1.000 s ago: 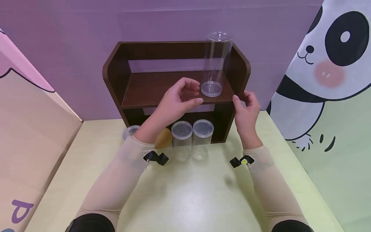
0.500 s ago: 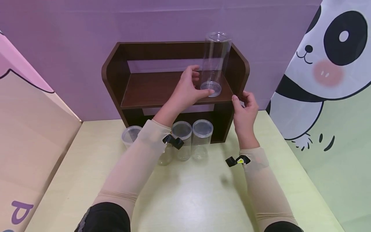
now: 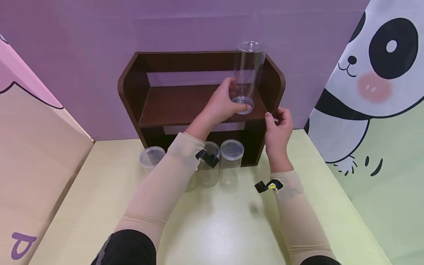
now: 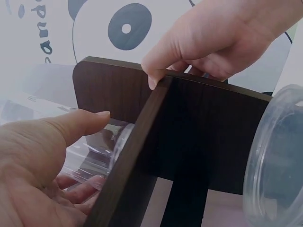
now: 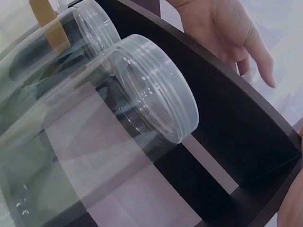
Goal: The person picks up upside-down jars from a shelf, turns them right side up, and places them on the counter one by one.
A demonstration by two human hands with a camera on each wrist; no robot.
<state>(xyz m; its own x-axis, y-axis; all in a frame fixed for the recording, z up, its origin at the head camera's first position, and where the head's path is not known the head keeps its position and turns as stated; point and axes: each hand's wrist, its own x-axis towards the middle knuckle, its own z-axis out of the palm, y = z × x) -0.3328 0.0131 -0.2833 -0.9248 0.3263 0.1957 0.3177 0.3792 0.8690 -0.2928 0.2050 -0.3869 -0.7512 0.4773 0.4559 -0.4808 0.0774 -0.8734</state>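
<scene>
A tall clear plastic jar [image 3: 249,70] stands upright at the right of the upper board of a dark brown wooden shelf [image 3: 179,105]. My left hand [image 3: 223,105] grips it low down, thumb in front and fingers behind; the left wrist view shows the thumb and fingers on either side of the jar [image 4: 90,156]. My right hand [image 3: 279,138] holds the shelf's right side panel, thumb tip at the front corner of the upper board and fingers behind the panel. The right wrist view shows the left hand [image 5: 227,33] beyond the board.
Several lidded clear jars stand on the pale table [image 3: 218,228] before the shelf: one at the left [image 3: 152,156], one at the right [image 3: 231,151], others partly behind my left arm. A tan strip [image 5: 49,26] shows by one jar. A purple wall stands behind.
My left hand has moved right from beside the tall jar to close round its lower part. My right hand stays on the shelf's side. The view has tilted slightly up.
</scene>
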